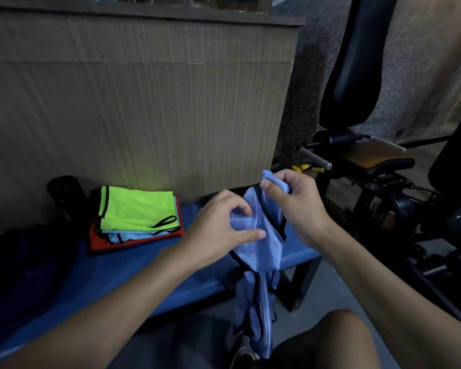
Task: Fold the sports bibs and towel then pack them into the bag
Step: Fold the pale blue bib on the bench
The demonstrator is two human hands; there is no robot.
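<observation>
1. Centre of the frame: a shiny light-blue mesh bib (258,243) with black trim hangs limp past the front edge of the blue padded tabletop (133,265).
2. The left hand (221,227) pinches its middle; the right hand (296,203) has its fingers (273,191) clamped on a bunched top corner.
3. Left of centre, a neon-yellow bib (136,206) tops a folded stack.
4. Behind, a ribbed wooden panel (133,102); right, black gym equipment (357,145).

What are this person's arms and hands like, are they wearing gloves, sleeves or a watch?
Both forearms come in bare from the bottom of the view: no sleeves reach into the picture. The left hand and right hand are bare too, with no gloves. No watch, bracelet or ring shows on the visible sides of the wrists and fingers. The nails look short and plain.
</observation>
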